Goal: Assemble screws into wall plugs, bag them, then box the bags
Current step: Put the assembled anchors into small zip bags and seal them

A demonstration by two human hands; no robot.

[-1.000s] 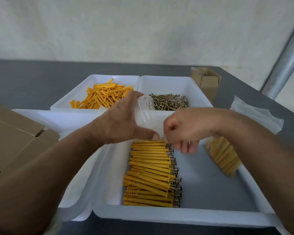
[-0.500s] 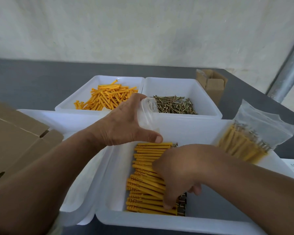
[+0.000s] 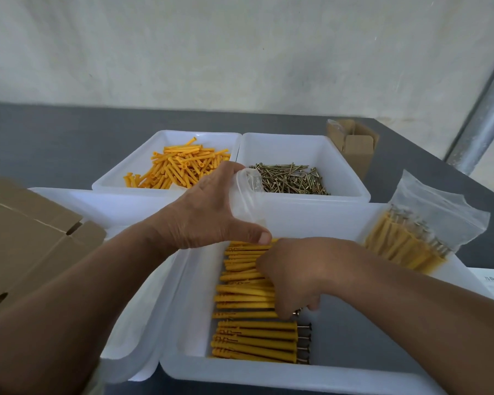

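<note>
— What is each hand's grip on?

— The left hand [image 3: 203, 215] pinches an empty clear bag [image 3: 244, 195], thin glossy film, between thumb and fingers above the far wall of the front tray [image 3: 268, 380]. The right hand [image 3: 294, 277] has its fingers curled down round several assembled plugs [image 3: 254, 340].

— Where do those sit, and which way do they point?

— Flat in the front tray, a smooth white plastic tub. They are ribbed orange plastic sticks with dark metal screw heads. They lie side by side in a row from near to far, long axes running left to right, heads pointing right.

— Anything else?

— A filled bag [image 3: 419, 232] leans on the tray's right rim. Behind are a tub of loose plugs [image 3: 180, 166] and a tub of brassy screws [image 3: 291, 178]. A brown cardboard box [image 3: 26, 238] sits at left on the grey bench [image 3: 54, 143].
</note>
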